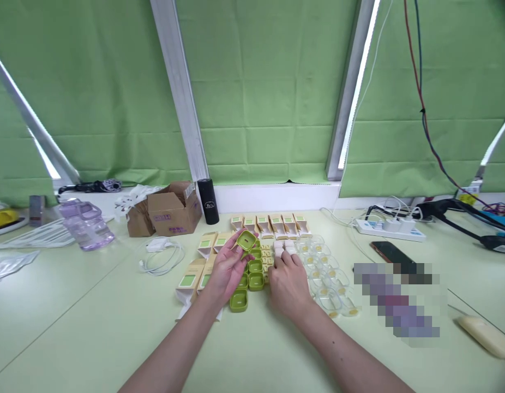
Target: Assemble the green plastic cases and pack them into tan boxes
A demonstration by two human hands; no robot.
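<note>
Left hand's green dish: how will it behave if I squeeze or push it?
The green dish keeps its rounded-square shape in the left hand, so it's probably stiff. Being open and hollow, it's likely light. Similar dishes sit flat on the table, so pushed there it should slide rather than roll.

Two hands [228,268] [289,281], at least six green dishes [238,301], six back-row cartons [263,225], one jug [84,225]

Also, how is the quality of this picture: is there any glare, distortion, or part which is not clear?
Head view: overexposed strips glare beside the green blinds; wide-angle distortion probably exaggerates the lean of the window frames; a pixelated patch at right obscures part of the scene; the left hand and its green dish look fairly sharp.
</note>
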